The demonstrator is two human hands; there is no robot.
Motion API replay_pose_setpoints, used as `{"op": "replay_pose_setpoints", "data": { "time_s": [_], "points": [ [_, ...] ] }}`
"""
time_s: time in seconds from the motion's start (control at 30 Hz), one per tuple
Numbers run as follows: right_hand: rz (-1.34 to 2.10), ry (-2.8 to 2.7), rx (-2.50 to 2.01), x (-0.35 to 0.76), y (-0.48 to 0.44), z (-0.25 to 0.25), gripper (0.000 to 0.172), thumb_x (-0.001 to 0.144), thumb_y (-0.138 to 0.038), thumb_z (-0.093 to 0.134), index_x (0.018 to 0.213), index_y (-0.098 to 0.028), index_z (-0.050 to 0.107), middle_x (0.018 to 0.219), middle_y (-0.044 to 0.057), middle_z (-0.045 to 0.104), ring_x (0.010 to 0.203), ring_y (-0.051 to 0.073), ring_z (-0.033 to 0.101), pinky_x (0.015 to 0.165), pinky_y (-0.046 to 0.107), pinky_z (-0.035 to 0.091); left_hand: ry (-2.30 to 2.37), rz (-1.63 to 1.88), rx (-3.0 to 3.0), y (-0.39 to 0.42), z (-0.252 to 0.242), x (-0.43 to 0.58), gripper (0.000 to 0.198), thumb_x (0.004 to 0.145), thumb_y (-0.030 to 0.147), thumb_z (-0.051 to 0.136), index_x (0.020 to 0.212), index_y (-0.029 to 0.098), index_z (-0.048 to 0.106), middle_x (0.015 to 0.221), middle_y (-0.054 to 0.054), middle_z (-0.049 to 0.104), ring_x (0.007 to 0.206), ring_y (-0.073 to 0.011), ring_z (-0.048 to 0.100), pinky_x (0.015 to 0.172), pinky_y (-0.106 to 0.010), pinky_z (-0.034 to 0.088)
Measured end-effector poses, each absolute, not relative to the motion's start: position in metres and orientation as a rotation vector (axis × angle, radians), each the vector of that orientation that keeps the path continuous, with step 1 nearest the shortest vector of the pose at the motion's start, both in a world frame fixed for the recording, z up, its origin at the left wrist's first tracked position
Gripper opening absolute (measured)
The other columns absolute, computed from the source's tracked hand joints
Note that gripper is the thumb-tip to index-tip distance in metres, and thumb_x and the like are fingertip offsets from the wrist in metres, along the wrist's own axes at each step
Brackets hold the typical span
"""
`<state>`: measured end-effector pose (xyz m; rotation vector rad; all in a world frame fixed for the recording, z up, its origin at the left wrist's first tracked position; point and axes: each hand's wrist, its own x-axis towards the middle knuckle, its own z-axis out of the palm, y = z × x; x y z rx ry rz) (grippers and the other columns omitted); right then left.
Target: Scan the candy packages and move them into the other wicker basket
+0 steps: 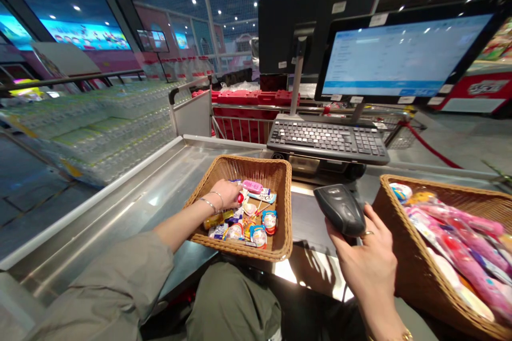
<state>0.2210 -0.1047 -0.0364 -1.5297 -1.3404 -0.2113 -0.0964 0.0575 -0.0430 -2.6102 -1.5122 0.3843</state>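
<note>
My left hand [227, 194] reaches into a brown wicker basket [286, 181] of small sweets. Its fingers are bent together among the packets, beside a small red round item [240, 198]; what they pinch, if anything, is hidden. Around it lie a pink packet [252, 186], a blue-and-white wrapped bar [262, 197], and several egg-shaped sweets in blue, white and red wrapping, one of them a wrapped egg [270, 221] near the basket's right wall. In my right hand [370, 264] is a black barcode scanner [340, 209], held over the counter between two baskets.
A second wicker basket [394, 234] at the right holds pink packaged goods [460, 237]. Behind the counter [160, 186] stand a black keyboard [328, 138] and a lit monitor [404, 56]. Stacked bottle packs [100, 122] are at the left, with a red-panelled trolley [248, 98] beyond.
</note>
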Motion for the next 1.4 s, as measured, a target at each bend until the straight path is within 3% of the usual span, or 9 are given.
{"op": "replay_pose_setpoints", "data": {
  "time_s": [0.13,0.37,0.53,0.77,1.07,1.27,1.4],
  "points": [
    [-0.192,-1.332,-1.536,0.221,-0.105,-0.036,0.036,0.081,-0.05,0.063,0.096,-0.018,0.072,0.104,0.01,0.072,0.125,0.03,0.054,0.102,0.047,0.046,-1.574,0.257,-2.668,0.059,-0.041,-0.103,0.039,0.077,0.036,0.064,0.114,0.022,0.064,0.113,-0.011,0.069,0.094,-0.0279,0.069,0.08,-0.038,0.052],
    [-0.171,-1.328,-1.519,0.219,-0.105,-0.034,0.036,0.081,-0.049,0.062,0.097,-0.018,0.071,0.103,0.01,0.072,0.126,0.03,0.053,0.103,0.047,0.045,-1.624,0.039,-2.839,0.057,-0.044,-0.113,0.06,0.08,0.032,0.062,0.136,0.018,0.046,0.127,-0.01,0.065,0.111,-0.0221,0.064,0.093,-0.029,0.049],
    [-0.183,-1.328,-1.53,0.22,-0.104,-0.035,0.037,0.081,-0.051,0.062,0.096,-0.018,0.071,0.104,0.01,0.072,0.125,0.03,0.054,0.102,0.047,0.045,-1.661,0.032,-2.872,0.059,-0.052,-0.122,0.059,0.08,0.032,0.064,0.134,0.017,0.046,0.124,-0.01,0.066,0.109,-0.0217,0.065,0.091,-0.029,0.05],
    [-0.217,-1.347,-1.521,0.22,-0.105,-0.036,0.039,0.082,-0.052,0.061,0.096,-0.017,0.071,0.102,0.011,0.072,0.124,0.03,0.055,0.101,0.045,0.046,-1.797,0.223,-2.714,0.066,-0.055,-0.117,0.04,0.079,0.039,0.064,0.114,0.02,0.062,0.112,-0.011,0.072,0.103,-0.0263,0.068,0.089,-0.032,0.05],
    [-0.196,-1.349,-1.513,0.223,-0.104,-0.038,0.037,0.081,-0.05,0.062,0.096,-0.018,0.071,0.102,0.01,0.072,0.124,0.03,0.054,0.101,0.047,0.046,-1.949,0.502,-2.506,0.072,-0.05,-0.107,0.042,0.061,0.035,0.08,0.101,0.023,0.072,0.105,-0.012,0.076,0.101,-0.0314,0.07,0.084,-0.035,0.053],
    [-0.184,-1.336,-1.508,0.223,-0.106,-0.036,0.035,0.081,-0.048,0.062,0.096,-0.018,0.071,0.103,0.01,0.072,0.124,0.029,0.054,0.102,0.045,0.046,-1.944,0.45,-2.487,0.065,-0.046,-0.105,0.046,0.064,0.037,0.078,0.109,0.027,0.07,0.11,-0.01,0.075,0.104,-0.0311,0.069,0.085,-0.035,0.053],
    [-0.175,-1.332,-1.505,0.225,-0.107,-0.035,0.034,0.081,-0.047,0.063,0.097,-0.018,0.071,0.104,0.01,0.072,0.125,0.029,0.053,0.102,0.046,0.046,-1.905,0.311,-2.5,0.055,-0.036,-0.104,0.063,0.074,0.043,0.071,0.132,0.027,0.053,0.111,-0.011,0.074,0.103,-0.0304,0.07,0.082,-0.035,0.053]
  ]
}}
